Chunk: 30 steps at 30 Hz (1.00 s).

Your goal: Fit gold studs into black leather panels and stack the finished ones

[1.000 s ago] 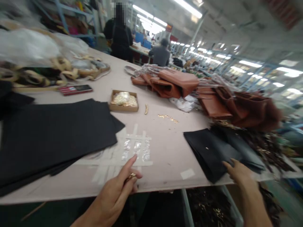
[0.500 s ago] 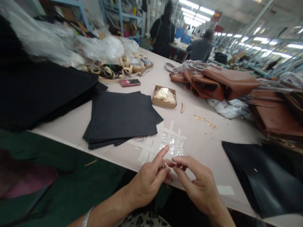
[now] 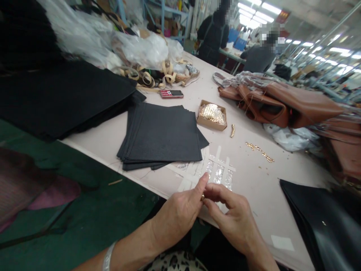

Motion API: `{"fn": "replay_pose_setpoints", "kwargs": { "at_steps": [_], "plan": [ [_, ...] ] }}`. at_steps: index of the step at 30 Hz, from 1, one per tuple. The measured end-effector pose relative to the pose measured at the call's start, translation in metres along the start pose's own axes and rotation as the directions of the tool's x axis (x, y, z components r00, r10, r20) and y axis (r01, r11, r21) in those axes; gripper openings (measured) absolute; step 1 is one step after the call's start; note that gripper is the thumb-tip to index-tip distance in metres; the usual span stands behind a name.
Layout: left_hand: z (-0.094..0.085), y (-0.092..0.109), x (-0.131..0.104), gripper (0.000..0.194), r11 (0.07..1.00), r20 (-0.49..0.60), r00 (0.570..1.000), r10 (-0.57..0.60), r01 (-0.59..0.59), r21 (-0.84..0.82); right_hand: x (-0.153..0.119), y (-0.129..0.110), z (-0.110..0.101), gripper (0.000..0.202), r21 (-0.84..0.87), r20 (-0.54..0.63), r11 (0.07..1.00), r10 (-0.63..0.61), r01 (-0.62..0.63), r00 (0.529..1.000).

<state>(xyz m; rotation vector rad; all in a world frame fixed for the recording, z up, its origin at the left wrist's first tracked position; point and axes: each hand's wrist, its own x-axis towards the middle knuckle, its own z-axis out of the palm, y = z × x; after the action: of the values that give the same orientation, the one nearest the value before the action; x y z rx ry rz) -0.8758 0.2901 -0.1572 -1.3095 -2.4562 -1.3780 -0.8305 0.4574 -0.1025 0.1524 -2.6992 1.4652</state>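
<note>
At the table's near edge, my left hand [image 3: 183, 210] is closed on a small gold metal piece [image 3: 202, 197], mostly hidden by the fingers. My right hand [image 3: 234, 214] meets it there, thumb and forefinger pinched at the same gold piece. Beyond the hands, clear film held with tape strips [image 3: 218, 173] lies on the table. To its left is a stack of black square panels [image 3: 163, 133]. A small cardboard box [image 3: 210, 123] holds many gold pieces, with a short gold row [image 3: 232, 130] and scattered gold pieces [image 3: 261, 151] to its right.
Black sheets [image 3: 70, 98] are piled at the left, with plastic bags [image 3: 141, 49] behind. A red phone [image 3: 171, 94] lies near the back. Brown leather bags [image 3: 304, 103] fill the right side, and black leather pieces [image 3: 318, 222] lie at the near right. Two people stand farther off.
My right fingers have come in to touch the gold piece at my left hand. My left fingers have drawn together around it. The whole view has shifted, so the table things appear farther right.
</note>
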Motion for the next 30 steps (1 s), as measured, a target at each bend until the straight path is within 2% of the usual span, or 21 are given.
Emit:
{"fn": "replay_pose_setpoints", "kwargs": {
  "at_steps": [9, 13, 17, 20, 22, 24, 25, 26, 28, 30],
  "plan": [
    [-0.006, -0.008, -0.004, 0.063, 0.998, -0.07, 0.997, 0.019, -0.015, 0.064, 0.013, -0.004, 0.019, 0.022, -0.024, -0.027, 1.0, 0.004, -0.005, 1.0],
    [-0.011, -0.01, -0.003, 0.07, 0.993, -0.088, 0.995, 0.046, -0.036, 0.114, 0.02, -0.006, 0.028, 0.021, -0.097, -0.074, 0.995, -0.029, 0.022, 0.997],
    [-0.015, -0.011, -0.004, 0.074, 0.993, -0.101, 0.994, 0.042, -0.03, 0.112, 0.028, -0.008, 0.038, 0.017, -0.135, -0.066, 0.991, -0.034, 0.025, 0.997],
    [-0.018, -0.014, -0.006, 0.073, 0.995, -0.115, 0.993, 0.012, -0.001, 0.101, 0.036, -0.011, 0.045, 0.015, -0.154, -0.093, 0.988, -0.036, 0.021, 0.995],
    [-0.021, -0.017, -0.008, 0.072, 0.996, -0.131, 0.991, -0.035, 0.045, 0.072, 0.044, -0.011, 0.046, 0.015, -0.097, -0.06, 0.995, -0.026, 0.02, 0.998],
    [-0.026, -0.02, -0.01, 0.066, 0.988, -0.153, 0.976, -0.156, 0.152, -0.036, 0.058, -0.007, 0.043, 0.015, 0.001, 0.01, 1.0, -0.004, 0.004, 1.0],
    [-0.03, -0.02, -0.011, 0.061, 0.961, -0.16, 0.952, -0.26, 0.238, -0.142, 0.068, -0.004, 0.04, 0.015, 0.035, 0.026, 0.999, 0.006, -0.007, 1.0],
    [-0.034, -0.021, -0.011, 0.055, 0.9, -0.153, 0.911, -0.383, 0.331, -0.283, 0.081, 0.0, 0.037, 0.015, 0.046, 0.017, 0.999, 0.009, -0.009, 1.0],
    [-0.042, -0.02, -0.011, 0.046, 0.667, -0.072, 0.788, -0.612, 0.465, -0.583, 0.114, 0.008, 0.033, 0.021, -0.023, -0.038, 1.0, -0.011, 0.01, 0.999],
    [-0.048, -0.018, -0.011, 0.045, 0.398, 0.044, 0.674, -0.737, 0.486, -0.778, 0.15, 0.014, 0.034, 0.025, -0.182, -0.085, 0.98, -0.096, 0.079, 0.992]
  ]
}}
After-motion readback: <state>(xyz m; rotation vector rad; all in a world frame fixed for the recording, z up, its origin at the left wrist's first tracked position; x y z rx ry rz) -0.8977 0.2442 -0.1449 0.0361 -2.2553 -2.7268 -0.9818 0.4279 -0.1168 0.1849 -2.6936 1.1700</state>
